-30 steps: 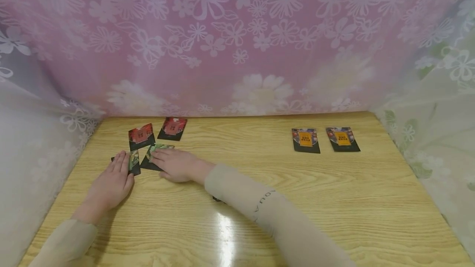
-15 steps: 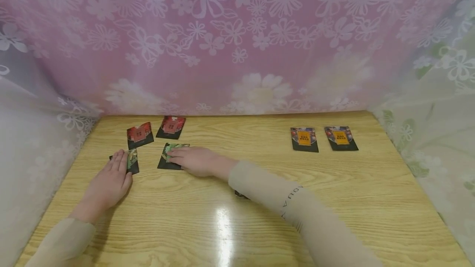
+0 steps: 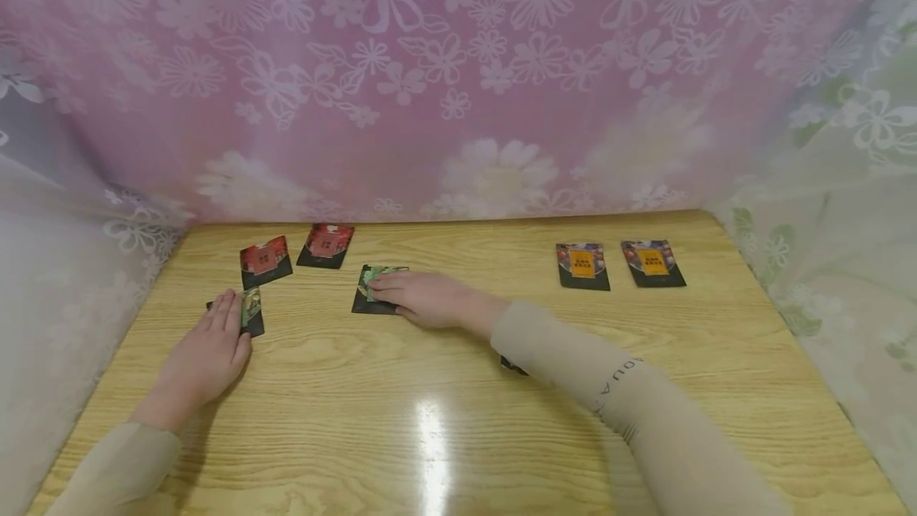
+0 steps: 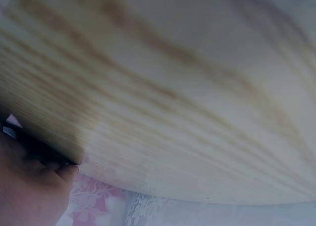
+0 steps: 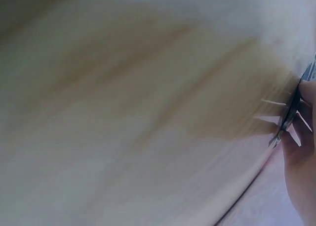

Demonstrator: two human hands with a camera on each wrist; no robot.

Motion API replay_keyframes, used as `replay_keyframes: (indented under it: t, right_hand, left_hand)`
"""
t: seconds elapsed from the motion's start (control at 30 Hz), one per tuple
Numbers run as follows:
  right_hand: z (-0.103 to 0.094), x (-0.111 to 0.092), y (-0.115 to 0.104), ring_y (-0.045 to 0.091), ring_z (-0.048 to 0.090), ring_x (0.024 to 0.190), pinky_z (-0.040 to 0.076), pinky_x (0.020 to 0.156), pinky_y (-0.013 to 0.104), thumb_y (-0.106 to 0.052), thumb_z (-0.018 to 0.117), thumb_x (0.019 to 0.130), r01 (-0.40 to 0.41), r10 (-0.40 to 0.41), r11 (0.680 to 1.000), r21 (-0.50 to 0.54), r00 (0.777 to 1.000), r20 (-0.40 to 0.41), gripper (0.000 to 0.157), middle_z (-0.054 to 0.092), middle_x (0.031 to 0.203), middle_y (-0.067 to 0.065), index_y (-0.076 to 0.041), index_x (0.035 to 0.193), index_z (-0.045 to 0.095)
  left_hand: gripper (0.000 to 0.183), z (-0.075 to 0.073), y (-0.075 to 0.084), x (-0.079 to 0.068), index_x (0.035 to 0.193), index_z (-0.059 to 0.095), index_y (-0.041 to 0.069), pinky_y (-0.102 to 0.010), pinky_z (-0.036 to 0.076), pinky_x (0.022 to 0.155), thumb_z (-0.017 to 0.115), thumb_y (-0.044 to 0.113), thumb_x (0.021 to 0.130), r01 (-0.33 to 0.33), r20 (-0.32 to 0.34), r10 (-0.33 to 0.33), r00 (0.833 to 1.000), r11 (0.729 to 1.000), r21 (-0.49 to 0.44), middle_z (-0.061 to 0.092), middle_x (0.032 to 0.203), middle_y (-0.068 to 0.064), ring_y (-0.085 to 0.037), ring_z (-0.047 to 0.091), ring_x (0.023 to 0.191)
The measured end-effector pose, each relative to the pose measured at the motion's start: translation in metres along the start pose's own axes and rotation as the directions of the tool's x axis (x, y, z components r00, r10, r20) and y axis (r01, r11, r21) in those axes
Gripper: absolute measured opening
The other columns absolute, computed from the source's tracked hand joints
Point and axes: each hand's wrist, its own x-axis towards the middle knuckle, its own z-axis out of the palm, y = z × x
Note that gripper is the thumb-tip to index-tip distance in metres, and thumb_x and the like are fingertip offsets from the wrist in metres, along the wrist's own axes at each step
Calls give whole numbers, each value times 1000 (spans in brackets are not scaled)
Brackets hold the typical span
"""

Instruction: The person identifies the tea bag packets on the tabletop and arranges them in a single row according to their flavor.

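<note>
Fingers extended, my left hand (image 3: 208,357) rests on a black-and-green packet (image 3: 252,313) at the table's left side and covers part of it. Farther right, my right hand (image 3: 433,299) presses its straight fingers on a second black-and-green packet (image 3: 364,302), hiding its right part. Behind the left hand lie two red-and-black packets, the nearer a red packet (image 3: 265,259) and the other a red packet (image 3: 325,247) close to the back edge. In the right wrist view the fingers (image 5: 303,124) touch the thin packet (image 5: 291,110) on the tabletop.
Two packets with orange labels lie at the back right, one orange packet (image 3: 583,266) beside another orange packet (image 3: 653,263). A wood-grain table (image 3: 344,420) spans the view. Floral curtains (image 3: 458,86) hang behind it and at both sides. A small dark object (image 3: 512,365) shows beneath the right forearm.
My right hand has slid its green packet rightward, away from the one under the left hand, and the packet has straightened a little. The left hand stays in place.
</note>
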Motion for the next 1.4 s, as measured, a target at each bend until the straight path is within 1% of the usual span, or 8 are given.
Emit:
replay_keyframes:
  t: [0.27,0.47,0.57,0.73,0.9,1.1,1.27,1.4]
  right_hand:
    - [-1,-29,22,21,33,162,28,135,38,-18,50,114,-5,6,1000,29,1000,-21,50,37,173,1,-13,163,44]
    - [-2,-54,34,26,36,161,32,134,43,-8,53,110,1,6,993,119,998,-60,50,42,170,6,-9,159,49]
    - [-1,-68,40,28,39,160,35,132,45,-5,53,108,-3,15,991,136,996,-85,50,44,169,9,-8,158,52]
    - [1,-90,51,31,43,157,37,131,49,-8,58,106,-15,34,989,147,992,-124,49,48,165,13,-5,155,54]
    - [3,-110,60,32,44,156,37,131,49,-13,61,107,-39,60,988,152,989,-137,48,50,164,13,-4,153,56]
    - [7,-130,70,33,46,154,38,129,50,-9,61,105,-63,83,989,133,985,-149,47,52,162,14,-3,152,58]
    - [7,-145,76,34,45,155,37,130,52,-8,59,106,-110,128,985,134,982,-136,47,50,164,12,-6,153,57]
    - [6,-154,80,34,44,156,38,129,54,-6,60,106,-153,173,978,141,975,-141,47,50,165,12,-7,153,58]
  left_hand:
    - [69,2,-2,1,160,16,-22,-69,30,126,35,25,113,-3,-4,3,1000,1000,4,19,166,-46,-61,24,154]
    - [69,1,-1,1,160,15,-21,-69,30,126,35,25,113,-3,-7,3,1000,1000,5,19,166,-45,-61,24,154]
    - [69,1,-1,1,160,15,-21,-69,30,126,35,25,113,-6,-8,6,1000,1000,6,19,166,-46,-61,24,154]
    - [69,1,-1,0,160,15,-21,-69,30,126,35,25,113,-3,-4,3,1000,1000,6,19,165,-46,-61,24,154]
    - [69,0,-1,-1,160,14,-21,-69,30,126,34,26,113,4,1,-4,1000,1000,-1,18,166,-46,-61,23,155]
    - [69,0,-1,-1,161,14,-21,-69,30,126,35,26,114,9,2,-9,1000,1000,1,18,166,-46,-60,23,155]
    - [69,0,-1,-2,160,15,-21,-68,31,125,35,25,113,1,-8,-1,1000,1000,2,19,165,-46,-61,25,154]
    - [69,1,-1,-2,160,15,-21,-68,31,125,35,25,113,-2,-14,2,1000,1000,1,20,165,-46,-61,25,153]
